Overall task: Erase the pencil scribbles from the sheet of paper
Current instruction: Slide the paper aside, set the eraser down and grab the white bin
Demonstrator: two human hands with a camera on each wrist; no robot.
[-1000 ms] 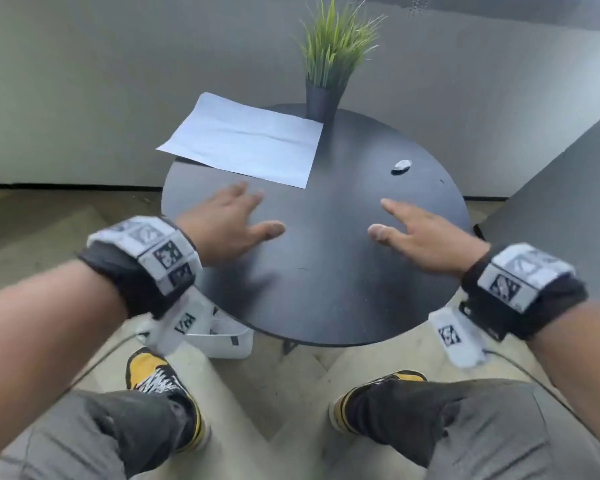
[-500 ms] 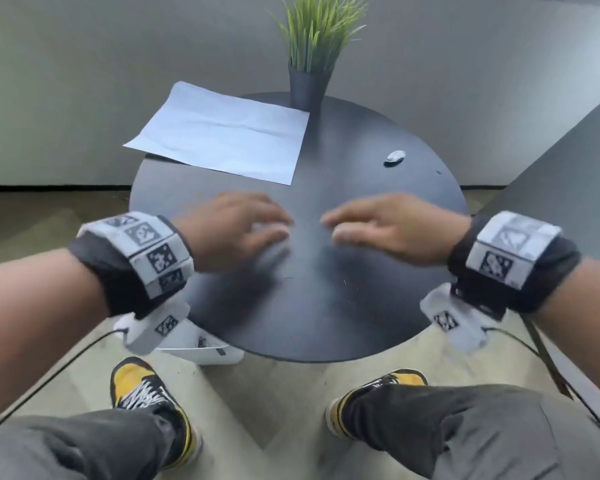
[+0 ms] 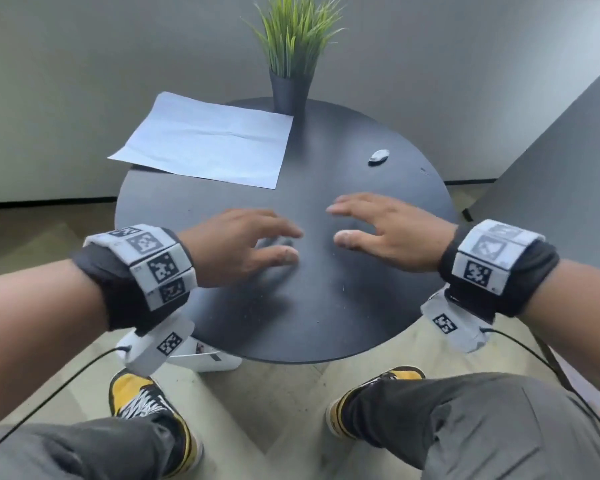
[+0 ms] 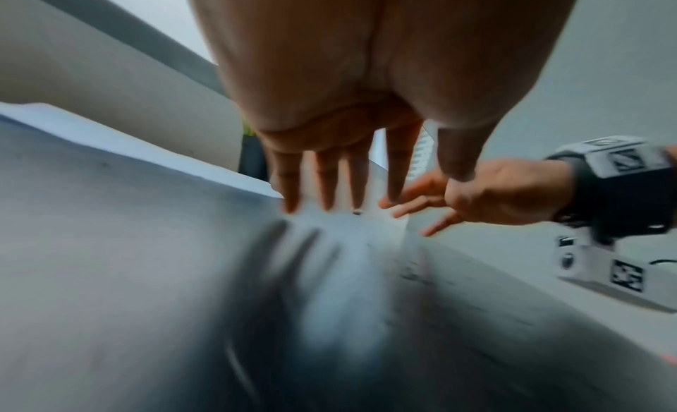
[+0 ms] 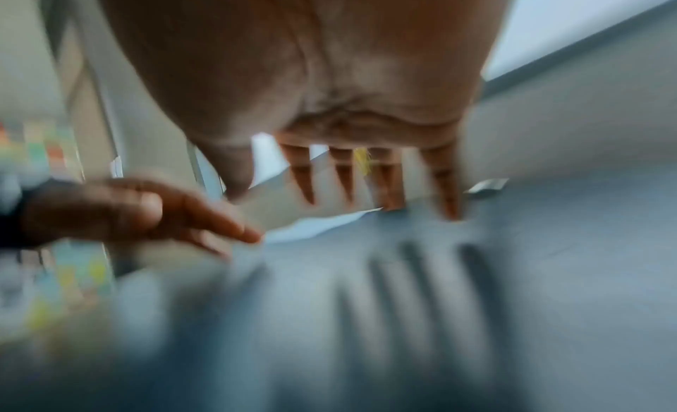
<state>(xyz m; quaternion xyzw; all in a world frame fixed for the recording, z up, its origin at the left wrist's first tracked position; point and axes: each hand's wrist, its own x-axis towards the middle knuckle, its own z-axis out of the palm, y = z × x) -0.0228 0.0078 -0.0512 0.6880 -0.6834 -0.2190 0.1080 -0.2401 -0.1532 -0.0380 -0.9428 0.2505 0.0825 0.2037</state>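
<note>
A white sheet of paper (image 3: 205,147) lies at the far left of the round dark table (image 3: 326,306), one corner hanging over the edge; no scribbles show from here. A small pale eraser (image 3: 379,156) lies at the far right. My left hand (image 3: 293,244) and right hand (image 3: 336,223) hover palm down over the table's middle, fingers straight and spread, holding nothing. The wrist views show the left fingers (image 4: 329,186) and right fingers (image 5: 384,180) just above the surface, with the paper (image 4: 146,146) and the eraser (image 5: 487,185) beyond them.
A potted grass plant (image 3: 290,53) stands at the table's far edge, right beside the paper's corner. Grey walls close in behind and on the right. My knees and yellow shoes (image 3: 142,396) are below the near edge, with a white object (image 3: 208,358) on the floor.
Both hands have drawn in from about a hand's width apart until their fingertips nearly meet over the table's middle. Paper and eraser have stayed where they were.
</note>
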